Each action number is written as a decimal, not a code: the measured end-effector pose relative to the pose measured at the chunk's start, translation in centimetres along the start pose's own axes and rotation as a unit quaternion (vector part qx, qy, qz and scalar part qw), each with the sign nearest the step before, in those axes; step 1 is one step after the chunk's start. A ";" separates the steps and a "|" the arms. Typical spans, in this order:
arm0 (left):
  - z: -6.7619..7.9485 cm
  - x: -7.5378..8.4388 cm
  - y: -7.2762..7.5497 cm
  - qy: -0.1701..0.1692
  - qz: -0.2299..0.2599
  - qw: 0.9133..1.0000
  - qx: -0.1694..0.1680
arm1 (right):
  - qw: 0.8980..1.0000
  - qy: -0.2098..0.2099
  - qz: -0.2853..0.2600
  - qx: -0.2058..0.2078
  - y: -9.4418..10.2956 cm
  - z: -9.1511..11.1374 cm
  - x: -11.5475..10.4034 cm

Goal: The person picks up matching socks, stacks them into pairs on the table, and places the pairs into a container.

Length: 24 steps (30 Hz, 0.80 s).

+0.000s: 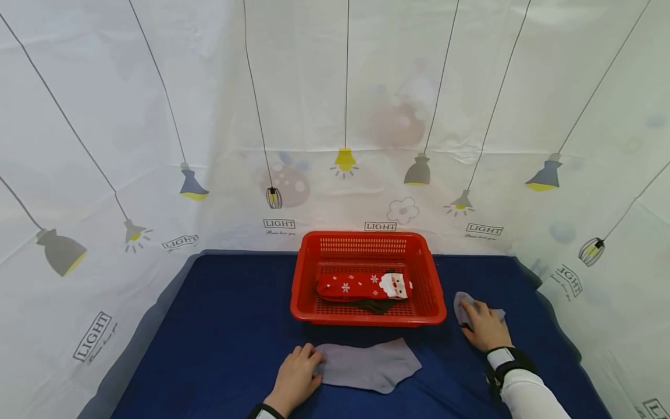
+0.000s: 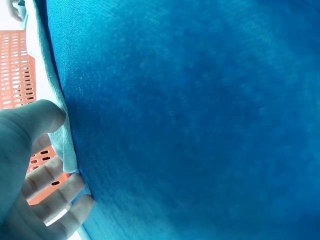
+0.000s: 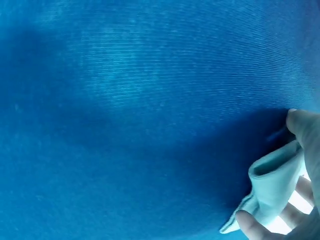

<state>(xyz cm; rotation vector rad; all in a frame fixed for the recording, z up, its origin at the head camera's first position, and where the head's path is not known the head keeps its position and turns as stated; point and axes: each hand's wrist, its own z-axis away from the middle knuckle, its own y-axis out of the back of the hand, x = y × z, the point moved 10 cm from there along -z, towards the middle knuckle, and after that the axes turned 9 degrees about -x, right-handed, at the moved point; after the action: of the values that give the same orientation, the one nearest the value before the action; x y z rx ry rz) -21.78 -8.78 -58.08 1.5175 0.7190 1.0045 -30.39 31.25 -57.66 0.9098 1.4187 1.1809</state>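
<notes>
A grey sock (image 1: 369,365) lies flat on the dark blue cloth, its length running left to right. My left hand (image 1: 298,372) rests at its left end, the thumb and loosely bent fingers touching the edge. Farther right, a second grey sock (image 1: 462,302) is bunched under my right hand (image 1: 487,327). In the right wrist view this sock (image 3: 275,185) stands up in a fold between the thumb and the fingers, which grip it. Part of it is hidden by the hand.
A red plastic basket (image 1: 366,320) stands beyond the flat sock. Inside lie a red Santa sock (image 1: 356,286) and a dark green piece of fabric (image 1: 381,306) partly under it. White sheeting printed with lamps (image 1: 324,87) rises behind and at both sides of the blue cloth (image 1: 225,326).
</notes>
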 end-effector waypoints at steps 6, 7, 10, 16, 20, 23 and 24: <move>-0.1 -0.1 -0.3 0.007 0.004 1.000 -0.013 | 1.000 -0.005 -0.002 0.008 -0.4 0.1 0.6; -0.1 -0.1 -0.3 0.007 0.003 1.000 -0.014 | 1.000 -0.003 0.000 0.014 -0.4 0.1 0.6; 0.0 -0.1 -0.3 0.008 0.002 1.000 -0.016 | 1.000 0.000 0.012 0.029 -0.3 0.1 0.7; -0.1 -0.1 -0.1 0.008 0.004 1.000 -0.016 | 0.999 0.003 0.028 0.038 -0.2 -0.1 0.8; -0.1 -0.1 -0.1 0.010 0.005 1.000 -0.020 | 0.999 -0.003 0.022 0.024 -0.5 -0.3 1.1; -0.1 -0.2 -0.1 0.011 0.007 1.000 -0.022 | 1.000 -0.014 0.015 0.008 -0.8 -0.4 1.4; -0.1 -0.1 -0.1 0.011 0.008 1.000 -0.022 | 1.000 -0.015 0.015 0.006 -0.8 -0.4 1.4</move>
<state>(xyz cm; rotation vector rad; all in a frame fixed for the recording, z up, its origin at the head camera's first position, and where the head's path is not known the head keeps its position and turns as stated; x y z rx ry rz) -21.91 -8.85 -58.23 1.4782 0.6979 1.0432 -30.97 32.38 -58.75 0.9556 1.3931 1.1766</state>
